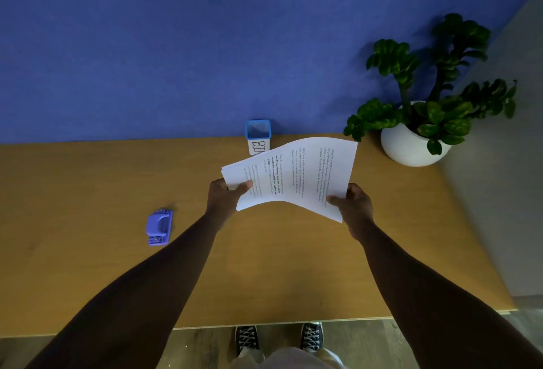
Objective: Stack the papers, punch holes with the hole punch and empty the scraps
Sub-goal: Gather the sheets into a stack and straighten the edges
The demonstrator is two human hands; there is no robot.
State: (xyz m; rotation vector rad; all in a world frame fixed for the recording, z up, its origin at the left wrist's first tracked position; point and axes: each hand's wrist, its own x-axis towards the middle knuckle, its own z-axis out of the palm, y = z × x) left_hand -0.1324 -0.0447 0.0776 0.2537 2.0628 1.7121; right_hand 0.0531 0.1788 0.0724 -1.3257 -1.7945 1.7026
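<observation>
Both grips, left hand (226, 192) and right hand (354, 202), pinch papers (293, 174).

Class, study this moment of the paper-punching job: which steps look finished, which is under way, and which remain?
Done: the papers are gathered into one bundle. In hand: the left hand and right hand hold its two ends above the desk, the sheets bowed and edges not yet squared. Left: punching, since the purple hole punch lies untouched at the left, then emptying scraps into the blue-rimmed bin.
</observation>
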